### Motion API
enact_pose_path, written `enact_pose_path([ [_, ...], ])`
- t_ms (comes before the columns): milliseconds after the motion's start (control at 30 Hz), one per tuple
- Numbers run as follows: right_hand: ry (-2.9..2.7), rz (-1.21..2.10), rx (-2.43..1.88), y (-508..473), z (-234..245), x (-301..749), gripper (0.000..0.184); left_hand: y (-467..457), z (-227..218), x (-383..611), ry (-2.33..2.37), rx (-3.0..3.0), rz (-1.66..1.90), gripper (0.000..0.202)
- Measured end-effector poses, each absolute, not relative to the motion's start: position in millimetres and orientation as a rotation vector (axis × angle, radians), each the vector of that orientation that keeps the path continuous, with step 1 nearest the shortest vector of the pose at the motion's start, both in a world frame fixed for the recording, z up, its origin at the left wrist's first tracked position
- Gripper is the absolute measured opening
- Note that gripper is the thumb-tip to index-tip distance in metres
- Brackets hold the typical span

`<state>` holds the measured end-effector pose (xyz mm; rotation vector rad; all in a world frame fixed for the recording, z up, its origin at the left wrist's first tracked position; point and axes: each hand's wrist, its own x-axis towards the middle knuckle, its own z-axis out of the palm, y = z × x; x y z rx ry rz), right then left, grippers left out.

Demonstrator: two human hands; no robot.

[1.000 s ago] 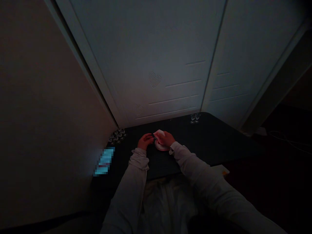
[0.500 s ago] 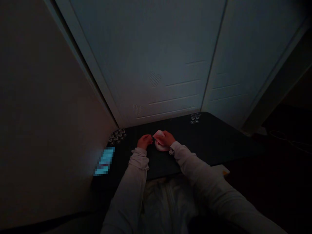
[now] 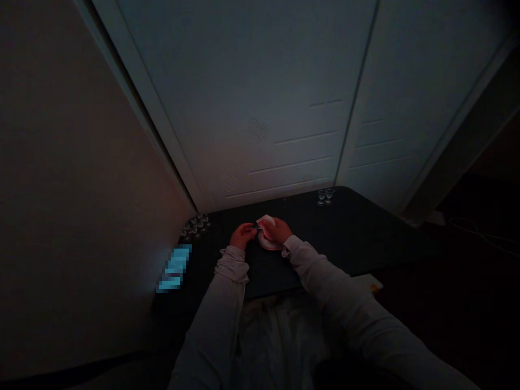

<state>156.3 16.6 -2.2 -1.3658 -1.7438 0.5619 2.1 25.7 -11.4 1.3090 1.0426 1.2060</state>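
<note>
My right hand (image 3: 279,231) is closed on a pink cloth (image 3: 268,242). Part of the cloth sticks up past the fingers, and the rest hangs below them over the dark table. Close by on the left, my left hand (image 3: 242,235) pinches a small clear, shiny object (image 3: 257,228), whose bright edge shows between the two hands. Its far end reaches the cloth. Fingers and dim light hide most of its shape.
Two small stemmed glasses (image 3: 325,196) stand at the back right of the black table (image 3: 337,238). Several more glasses (image 3: 195,226) cluster at its left corner by the wall. A lit, blurred-out screen (image 3: 174,269) lies at the left edge. White panels (image 3: 260,70) rise behind.
The cloth's upper corner has shifted and tilted slightly in my right hand. My left hand has moved a little to the right. The other things have stayed put.
</note>
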Motion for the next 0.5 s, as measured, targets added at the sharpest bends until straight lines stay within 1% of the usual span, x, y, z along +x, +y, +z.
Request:
enact_pose_path([
  [100,-1.713,0.612,-1.330,17.3,-2.7,156.9,0.034,28.6,-14.1,0.7,1.065,1.270,1.201,0.039],
  [200,-1.689,0.639,-1.345,17.2,-2.9,156.4,0.038,31.9,-16.6,0.1,1.082,1.217,1.229,0.037],
  [300,-1.693,0.626,-1.376,16.8,-3.2,155.6,0.040,32.9,-16.4,1.2,1.087,1.196,1.239,0.038],
  [500,-1.687,0.653,-1.346,15.6,-2.4,154.9,0.038,28.3,-12.1,3.0,1.062,1.247,1.198,0.041],
])
